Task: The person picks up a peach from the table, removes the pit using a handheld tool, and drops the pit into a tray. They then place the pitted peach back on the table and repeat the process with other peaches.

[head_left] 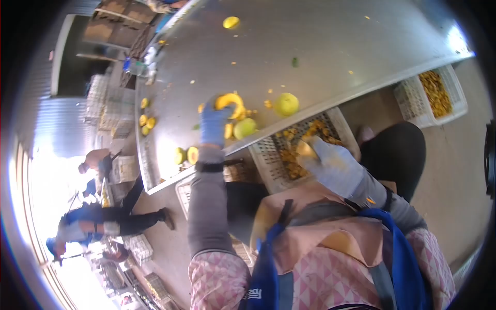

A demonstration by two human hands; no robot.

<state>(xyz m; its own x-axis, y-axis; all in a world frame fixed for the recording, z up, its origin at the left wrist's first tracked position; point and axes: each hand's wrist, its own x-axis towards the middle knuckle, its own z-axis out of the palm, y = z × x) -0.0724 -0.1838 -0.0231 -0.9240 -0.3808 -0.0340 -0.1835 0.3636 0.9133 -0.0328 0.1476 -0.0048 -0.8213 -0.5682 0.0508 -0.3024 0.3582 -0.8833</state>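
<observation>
My left hand (213,124), in a blue glove, reaches over the metal table (310,46) with its fingers closed on a curved yellow fruit piece (236,101). Close beside it lie a green-yellow fruit (245,128) and small yellow scraps. Another whole fruit (287,104) rests near the table's edge. My right hand (336,168), in a pale glove, is over a white crate (266,168) of yellow scraps. Its fingers are closed round a small yellowish thing that I cannot make out.
A second white crate (408,101) of scraps stands at the right. Cut fruits (192,155) lie at the table's left corner, and a cut fruit (231,22) lies at the far side. A person (98,222) walks at the left, near stacked crates (116,111).
</observation>
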